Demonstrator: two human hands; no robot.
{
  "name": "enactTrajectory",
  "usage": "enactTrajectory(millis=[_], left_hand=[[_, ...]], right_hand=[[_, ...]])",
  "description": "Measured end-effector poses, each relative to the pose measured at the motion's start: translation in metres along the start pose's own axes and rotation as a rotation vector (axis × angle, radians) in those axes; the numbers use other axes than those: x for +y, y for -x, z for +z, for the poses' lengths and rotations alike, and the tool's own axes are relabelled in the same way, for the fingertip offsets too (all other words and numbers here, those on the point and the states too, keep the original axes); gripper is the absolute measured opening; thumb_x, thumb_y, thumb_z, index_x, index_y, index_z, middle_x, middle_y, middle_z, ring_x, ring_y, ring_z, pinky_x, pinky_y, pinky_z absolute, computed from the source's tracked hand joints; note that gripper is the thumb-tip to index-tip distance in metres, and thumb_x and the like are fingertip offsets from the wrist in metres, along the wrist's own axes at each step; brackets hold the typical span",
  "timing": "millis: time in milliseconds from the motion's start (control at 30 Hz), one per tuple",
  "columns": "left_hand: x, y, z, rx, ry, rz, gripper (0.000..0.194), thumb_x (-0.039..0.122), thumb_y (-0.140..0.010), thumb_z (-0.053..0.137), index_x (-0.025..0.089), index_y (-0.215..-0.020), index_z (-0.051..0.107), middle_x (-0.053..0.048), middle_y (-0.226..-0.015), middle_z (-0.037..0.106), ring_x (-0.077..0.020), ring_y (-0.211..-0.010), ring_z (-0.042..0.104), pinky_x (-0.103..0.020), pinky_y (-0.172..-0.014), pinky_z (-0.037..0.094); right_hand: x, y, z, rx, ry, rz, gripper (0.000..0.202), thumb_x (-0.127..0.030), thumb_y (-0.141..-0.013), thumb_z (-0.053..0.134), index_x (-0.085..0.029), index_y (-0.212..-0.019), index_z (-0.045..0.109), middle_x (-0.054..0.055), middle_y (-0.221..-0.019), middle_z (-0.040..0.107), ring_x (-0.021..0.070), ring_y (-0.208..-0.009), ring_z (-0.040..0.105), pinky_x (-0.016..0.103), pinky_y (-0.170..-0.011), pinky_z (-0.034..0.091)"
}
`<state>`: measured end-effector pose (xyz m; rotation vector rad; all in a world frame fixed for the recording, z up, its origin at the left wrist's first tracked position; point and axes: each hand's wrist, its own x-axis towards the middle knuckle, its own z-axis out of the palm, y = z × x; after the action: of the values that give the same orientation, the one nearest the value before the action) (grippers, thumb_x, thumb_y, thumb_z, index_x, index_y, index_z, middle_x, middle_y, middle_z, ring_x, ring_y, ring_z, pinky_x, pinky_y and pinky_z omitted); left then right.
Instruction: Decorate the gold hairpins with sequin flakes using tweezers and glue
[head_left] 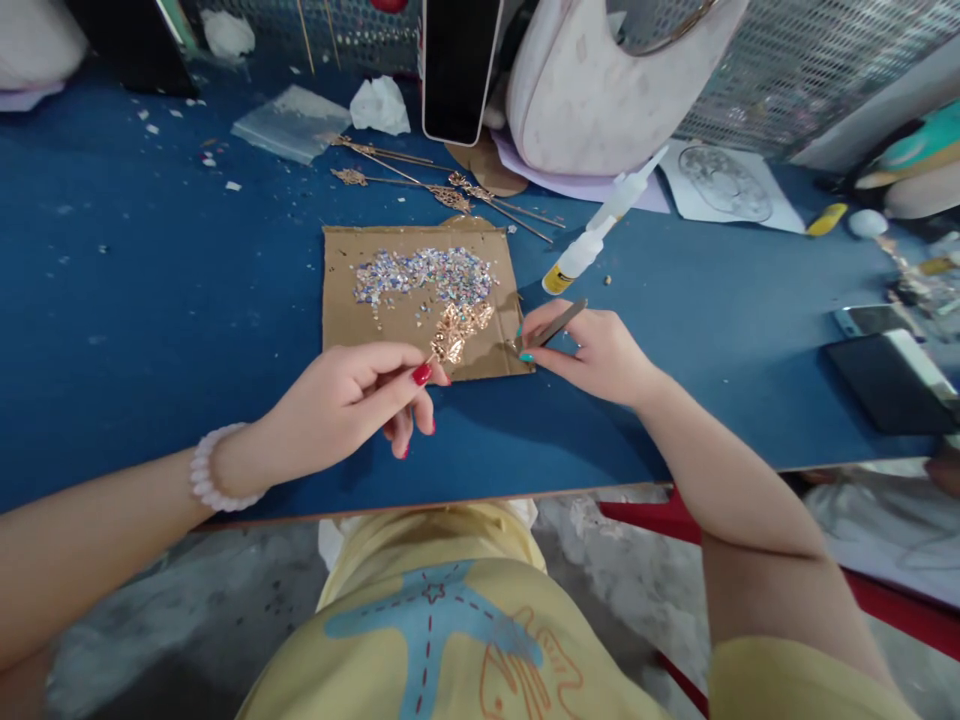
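My left hand pinches the stem end of a gold filigree hairpin between thumb and forefinger. Its ornate head lies over the front of a cardboard sheet. In my right hand is a pair of metal tweezers, gripped between thumb and fingers. The tips point down at the cardboard's right edge; whether they hold anything is too small to tell. Small shiny shell-like chips are spread over the board, behind the hairpin. A glue bottle with a yellow label lies just beyond my right hand.
More gold hairpins lie behind the cardboard, near a clear plastic bag and crumpled tissue. A phone leans upright beside a white handbag. On the right are a paper drawing and a dark box-like object.
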<state>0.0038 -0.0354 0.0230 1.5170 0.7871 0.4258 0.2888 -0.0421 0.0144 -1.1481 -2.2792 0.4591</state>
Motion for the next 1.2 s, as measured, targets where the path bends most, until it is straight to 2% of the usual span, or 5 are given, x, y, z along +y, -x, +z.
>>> enactTrajectory(millis=[333,733,833,1033,1200], left_hand=[[-0.001,-0.001,0.0,0.017,0.016,0.014,0.02,0.027,-0.097,0.044,0.016,-0.104,0.059,0.002,-0.068,0.065,-0.0059,-0.047,0.06,-0.014,-0.048,0.051],[-0.001,-0.003,-0.001,0.02,0.009,0.019,0.019,0.026,-0.097,0.044,0.016,-0.103,0.059,0.002,-0.068,0.065,-0.006,-0.047,0.06,-0.015,-0.048,0.051],[-0.001,-0.002,-0.002,0.024,0.008,0.02,0.019,0.027,-0.097,0.044,0.016,-0.102,0.059,0.002,-0.068,0.065,-0.006,-0.047,0.06,-0.015,-0.048,0.051],[-0.003,-0.002,-0.002,0.028,0.003,0.026,0.02,0.029,-0.097,0.045,0.017,-0.103,0.059,0.002,-0.069,0.065,-0.0062,-0.047,0.06,-0.016,-0.049,0.051],[-0.004,-0.002,-0.002,0.011,-0.011,0.024,0.021,0.03,-0.097,0.045,0.017,-0.105,0.059,0.002,-0.07,0.065,-0.0063,-0.048,0.06,-0.016,-0.049,0.051]], right_hand=[[0.009,0.001,-0.009,-0.118,0.231,-0.273,0.013,-0.028,-0.091,0.057,-0.017,-0.09,0.064,0.006,-0.085,0.068,0.016,-0.077,0.064,0.028,-0.069,0.051],[0.021,0.0,-0.005,-0.063,0.363,-0.17,0.03,-0.012,-0.094,0.039,-0.017,-0.115,0.06,0.012,-0.123,0.06,0.0205,-0.114,0.059,0.037,-0.096,0.051],[0.023,-0.001,-0.004,0.033,0.378,-0.106,0.028,-0.01,-0.089,0.042,-0.019,-0.108,0.061,0.009,-0.116,0.063,0.0216,-0.11,0.06,0.039,-0.093,0.052],[0.042,-0.001,-0.015,0.565,0.297,0.268,0.028,-0.02,-0.071,0.069,-0.023,-0.094,0.054,0.002,-0.089,0.06,0.0173,-0.076,0.059,0.034,-0.066,0.051],[0.075,-0.003,-0.009,0.47,0.157,0.431,0.063,-0.022,-0.067,0.072,-0.025,-0.123,0.043,0.01,-0.124,0.056,0.0245,-0.108,0.057,0.045,-0.085,0.051]])
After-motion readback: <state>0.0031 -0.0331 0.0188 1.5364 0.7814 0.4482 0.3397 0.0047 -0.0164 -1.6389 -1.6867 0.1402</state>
